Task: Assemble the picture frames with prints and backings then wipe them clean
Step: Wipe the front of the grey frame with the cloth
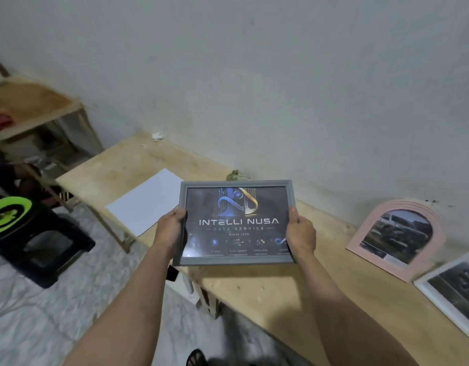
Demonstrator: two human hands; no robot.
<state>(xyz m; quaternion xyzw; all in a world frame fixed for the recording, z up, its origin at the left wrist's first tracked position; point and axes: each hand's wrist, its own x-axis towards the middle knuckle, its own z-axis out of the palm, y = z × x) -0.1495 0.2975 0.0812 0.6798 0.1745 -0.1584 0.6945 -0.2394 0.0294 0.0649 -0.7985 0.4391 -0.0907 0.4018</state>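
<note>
I hold a grey picture frame (236, 184) upright above the wooden table (267, 286), its front facing me. Behind its glass is a dark print with a blue and gold logo and the words "INTELLI NUSA". My left hand (170, 229) grips the frame's left edge and my right hand (299, 232) grips its right edge. A pink arched frame (397, 239) with a dark photo leans against the wall on the right. A white frame (450, 291) with another dark photo lies flat at the far right. A crumpled greenish cloth (236, 175) shows just behind the grey frame.
A white sheet of paper (146, 200) lies on the table's left part. A small white scrap (157, 136) sits at the table's far corner. A black stool (40, 244) with a green top stands on the floor at left, near a wooden shelf (30, 107).
</note>
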